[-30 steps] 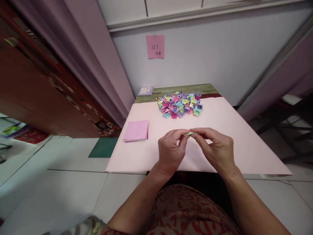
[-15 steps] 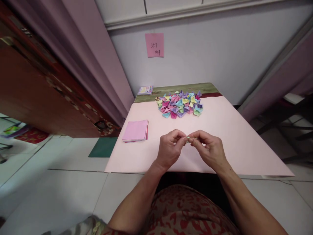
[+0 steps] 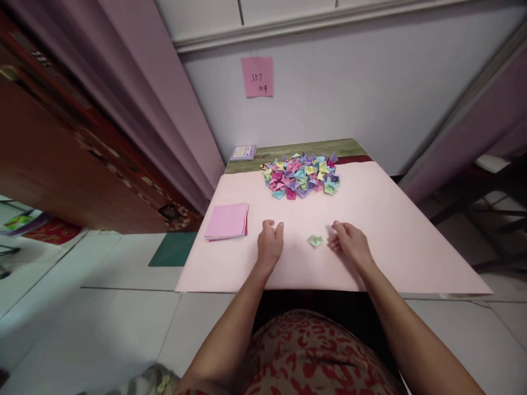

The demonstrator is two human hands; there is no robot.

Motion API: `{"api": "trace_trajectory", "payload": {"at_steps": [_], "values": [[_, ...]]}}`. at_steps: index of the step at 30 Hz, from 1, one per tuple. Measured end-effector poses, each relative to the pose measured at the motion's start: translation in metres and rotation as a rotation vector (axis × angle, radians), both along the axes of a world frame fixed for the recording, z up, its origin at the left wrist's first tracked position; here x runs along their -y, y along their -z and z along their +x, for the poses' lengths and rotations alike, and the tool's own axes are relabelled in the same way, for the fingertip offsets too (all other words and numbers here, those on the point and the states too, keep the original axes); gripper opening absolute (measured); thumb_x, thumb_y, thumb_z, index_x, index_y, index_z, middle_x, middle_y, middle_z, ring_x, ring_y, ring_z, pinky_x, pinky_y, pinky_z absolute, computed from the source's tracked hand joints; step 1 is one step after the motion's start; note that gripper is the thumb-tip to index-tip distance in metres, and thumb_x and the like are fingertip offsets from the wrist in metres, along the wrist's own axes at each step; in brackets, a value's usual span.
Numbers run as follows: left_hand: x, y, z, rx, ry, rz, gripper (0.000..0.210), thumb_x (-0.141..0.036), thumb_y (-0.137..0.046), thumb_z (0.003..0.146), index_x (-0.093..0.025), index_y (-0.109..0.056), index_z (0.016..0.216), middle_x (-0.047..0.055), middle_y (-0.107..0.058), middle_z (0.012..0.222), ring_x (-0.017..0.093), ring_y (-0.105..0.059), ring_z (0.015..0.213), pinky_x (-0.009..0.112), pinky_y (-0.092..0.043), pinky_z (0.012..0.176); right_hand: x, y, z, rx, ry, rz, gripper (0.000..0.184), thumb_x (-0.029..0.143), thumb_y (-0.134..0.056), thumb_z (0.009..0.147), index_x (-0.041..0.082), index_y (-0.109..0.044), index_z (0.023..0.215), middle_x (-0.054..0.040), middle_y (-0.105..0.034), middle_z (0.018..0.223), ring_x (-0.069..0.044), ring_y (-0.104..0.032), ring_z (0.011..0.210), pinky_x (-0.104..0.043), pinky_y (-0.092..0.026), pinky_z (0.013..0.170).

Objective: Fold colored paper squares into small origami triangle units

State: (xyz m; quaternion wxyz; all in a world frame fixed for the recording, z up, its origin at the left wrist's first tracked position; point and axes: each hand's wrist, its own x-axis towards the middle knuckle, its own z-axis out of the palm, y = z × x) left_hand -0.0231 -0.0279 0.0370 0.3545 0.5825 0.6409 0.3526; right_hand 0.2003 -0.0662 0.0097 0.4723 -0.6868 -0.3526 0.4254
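A small pale green folded paper boat (image 3: pixel 315 241) lies on the pink table cover (image 3: pixel 395 241) between my hands, touched by neither. My left hand (image 3: pixel 270 242) is to its left, thumb and forefinger apart, holding nothing. Close to its right side is my right hand (image 3: pixel 349 241), fingers loosely curved and apart, also with nothing in it. Left of my left hand sits a stack of square paper (image 3: pixel 226 220) with a pink-lilac sheet on top. Farther back is a pile of folded paper pieces (image 3: pixel 302 178) in many colours.
A small printed packet (image 3: pixel 244 152) rests at the table's back left corner. Behind the table, a pink note (image 3: pixel 257 77) with handwriting is stuck to the wall (image 3: pixel 329 99). A purple curtain (image 3: pixel 164 99) and a red-brown cabinet (image 3: pixel 82 142) stand on the left.
Both hands have let go of the small green folded paper, which now lies on the table. They have moved apart, the left one to the left and the right one slightly away.
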Motion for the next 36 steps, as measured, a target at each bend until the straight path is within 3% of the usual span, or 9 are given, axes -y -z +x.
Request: {"api": "trace_trajectory", "payload": {"at_steps": [4, 9, 13, 17, 22, 30, 36], "values": [[0.002, 0.008, -0.005, -0.049, -0.005, 0.205, 0.016, -0.03, -0.054, 0.087, -0.018, -0.059, 0.098, 0.002, -0.064, 0.078, 0.016, -0.061, 0.068, 0.028, -0.047, 0.066, 0.007, 0.008, 0.017, 0.047, 0.055, 0.063, 0.041, 0.054, -0.058, 0.083, 0.016, -0.064, 0.097, -0.0059, -0.07, 0.07, -0.016, -0.065, 0.056, -0.027, -0.054, 0.053], [0.014, 0.015, 0.019, 0.027, 0.201, 0.35, 0.003, -0.018, -0.06, 0.08, -0.018, -0.064, 0.08, 0.001, -0.06, 0.084, 0.01, -0.051, 0.062, 0.024, -0.045, 0.064, 0.02, 0.001, 0.005, 0.309, -0.008, 0.131, 0.035, 0.049, -0.064, 0.079, 0.016, -0.072, 0.088, -0.0026, -0.067, 0.066, -0.014, -0.057, 0.057, -0.025, -0.046, 0.056], [0.013, 0.014, 0.041, 0.03, 0.305, 0.366, 0.01, -0.017, -0.063, 0.081, -0.019, -0.067, 0.09, 0.002, -0.059, 0.091, 0.01, -0.052, 0.066, 0.024, -0.047, 0.067, 0.021, -0.008, -0.012, 0.39, -0.066, 0.249, 0.029, 0.043, -0.061, 0.082, 0.018, -0.074, 0.09, -0.0048, -0.07, 0.083, -0.014, -0.056, 0.06, -0.026, -0.046, 0.06], [0.008, 0.013, 0.051, -0.064, 0.413, 0.369, 0.014, -0.016, -0.061, 0.084, -0.02, -0.069, 0.094, 0.003, -0.06, 0.095, 0.014, -0.057, 0.082, 0.026, -0.048, 0.076, 0.018, -0.008, -0.019, 0.561, -0.197, 0.355, 0.022, 0.035, -0.06, 0.085, 0.021, -0.074, 0.093, -0.0047, -0.068, 0.093, -0.012, -0.057, 0.062, -0.026, -0.045, 0.064], [0.008, 0.015, 0.043, -0.209, 0.458, 0.365, 0.01, -0.018, -0.058, 0.087, -0.02, -0.068, 0.091, 0.005, -0.064, 0.092, 0.017, -0.059, 0.091, 0.028, -0.047, 0.082, 0.022, -0.006, -0.012, 0.771, -0.256, 0.331, 0.019, 0.028, -0.056, 0.089, 0.023, -0.073, 0.095, -0.0031, -0.068, 0.098, -0.012, -0.06, 0.066, -0.025, -0.045, 0.068], [0.007, 0.009, 0.038, -0.318, 0.435, 0.305, 0.01, -0.025, -0.06, 0.088, -0.019, -0.066, 0.083, 0.002, -0.068, 0.081, 0.015, -0.059, 0.074, 0.028, -0.044, 0.074, 0.025, -0.007, -0.001, 0.991, -0.345, 0.317, 0.023, 0.035, -0.052, 0.094, 0.024, -0.073, 0.096, -0.0014, -0.071, 0.098, -0.012, -0.065, 0.075, -0.023, -0.039, 0.063], [-0.001, -0.001, 0.043, -0.372, 0.464, 0.203, 0.005, -0.022, -0.062, 0.083, -0.021, -0.066, 0.081, 0.002, -0.069, 0.081, 0.016, -0.06, 0.074, 0.027, -0.044, 0.072, 0.014, -0.025, -0.008, 1.127, -0.401, 0.105, 0.028, 0.041, -0.052, 0.092, 0.023, -0.072, 0.085, -0.0034, -0.071, 0.085, -0.016, -0.062, 0.068, -0.025, -0.032, 0.057]]}}
